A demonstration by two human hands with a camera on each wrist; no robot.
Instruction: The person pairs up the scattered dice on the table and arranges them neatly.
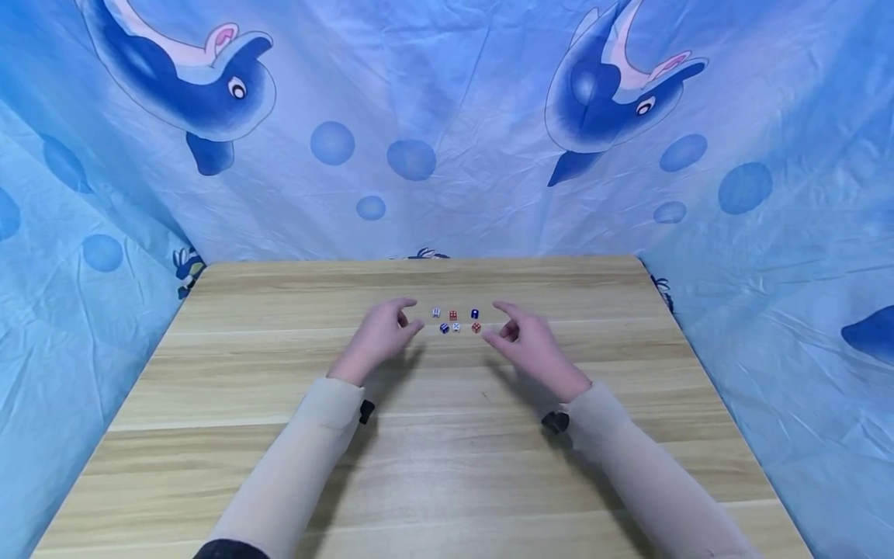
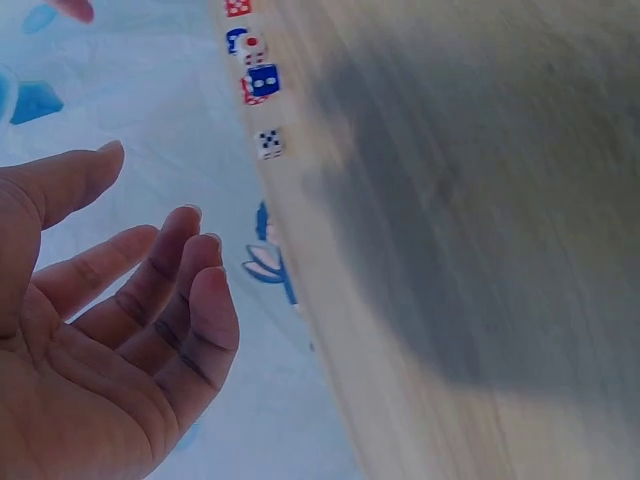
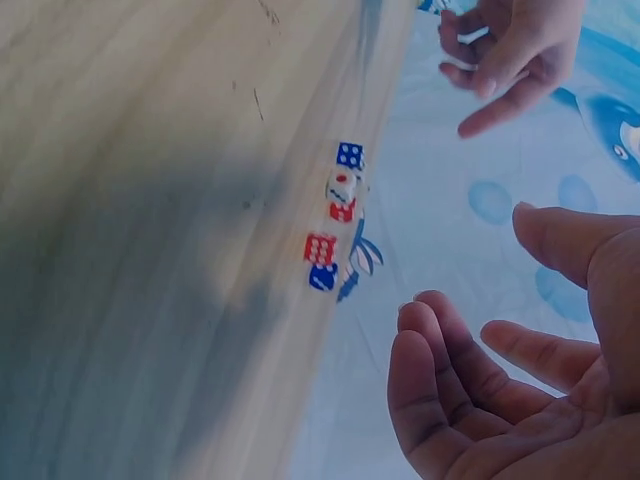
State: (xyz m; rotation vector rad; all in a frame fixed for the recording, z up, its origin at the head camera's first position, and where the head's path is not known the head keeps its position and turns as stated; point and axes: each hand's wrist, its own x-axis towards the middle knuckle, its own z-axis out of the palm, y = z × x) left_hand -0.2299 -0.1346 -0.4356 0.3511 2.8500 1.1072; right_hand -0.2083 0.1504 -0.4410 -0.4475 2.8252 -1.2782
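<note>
While a blue fabric sheet printed with dolphins [image 1: 482,210] hangs behind and on both sides of the pale wood-grain tabletop [image 1: 433,481], six small cube dice lie grouped toward its far edge, between two bare hands. Left to right: off-white long sleeve [image 1: 289,466], small black object [image 1: 366,411] at its cuff; left hand [image 1: 380,334], thumb and forefinger wide apart, remaining fingers loosely bent, tips near the dice but not touching them. Next, white die with dark pips [image 1: 436,313], back row; blue die with white pips [image 1: 444,328], front row; red die with white pips [image 1: 453,315], back row; second white die [image 1: 456,328], front row, just beside the front blue one, a red pip visible in the wrist views; second blue die [image 1: 475,314], back row; second red die [image 1: 476,328], front row, directly nearer the wearer. Right hand [image 1: 531,341]: thumb and forefinger likewise wide, other fingers bent, thumb tip near the second red die, apart from it. Last, matching off-white right sleeve [image 1: 642,470], black object [image 1: 555,421] at the wrist.
</note>
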